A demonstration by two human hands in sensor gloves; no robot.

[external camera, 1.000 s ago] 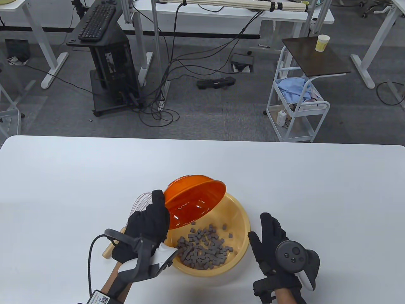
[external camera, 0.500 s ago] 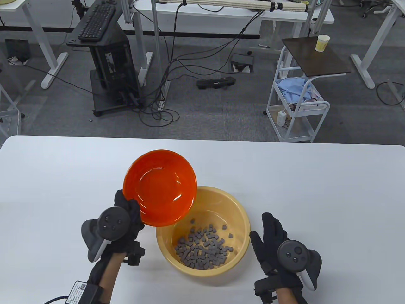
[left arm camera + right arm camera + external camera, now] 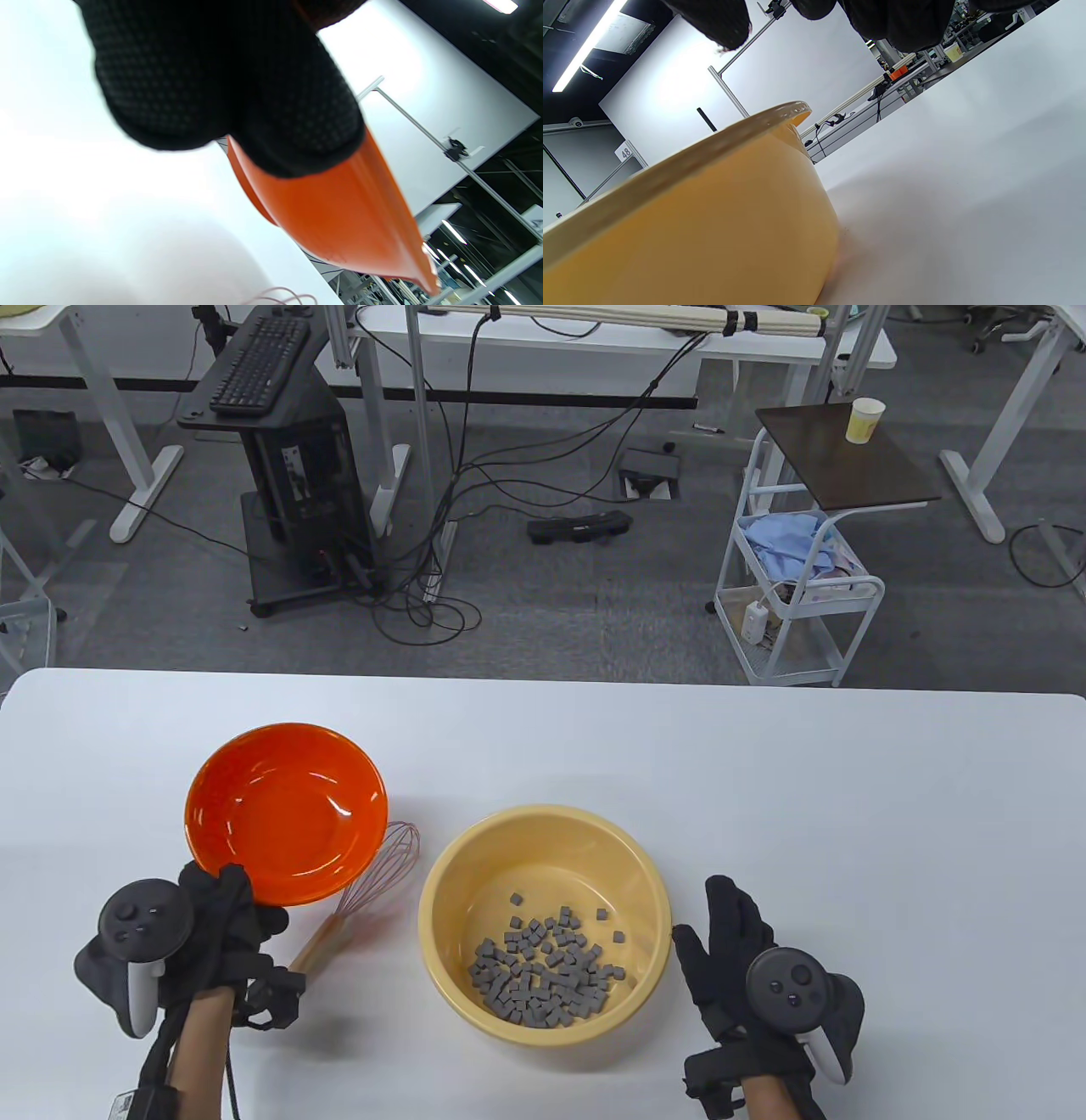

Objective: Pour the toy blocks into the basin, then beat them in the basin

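Several small grey toy blocks [image 3: 543,971] lie heaped in the yellow basin [image 3: 645,891] at the table's front centre. My left hand [image 3: 222,912] grips the near rim of the empty orange bowl [image 3: 284,810], which sits level to the left of the basin; in the left wrist view its fingers [image 3: 254,84] curl over the bowl [image 3: 348,220]. A whisk [image 3: 373,874] with a wooden handle lies between bowl and basin. My right hand [image 3: 725,937] rests with straight fingers beside the basin's right wall [image 3: 712,220], holding nothing.
The white table [image 3: 848,797] stretches wide behind and to the right of the basin. Beyond its far edge are a floor with cables, a black stand with a keyboard [image 3: 259,364] and a white cart [image 3: 797,594].
My left hand swung the orange bowl back from its tipped pose over the basin, carried it left and brought it level. The whisk is uncovered again. My right hand barely moved.
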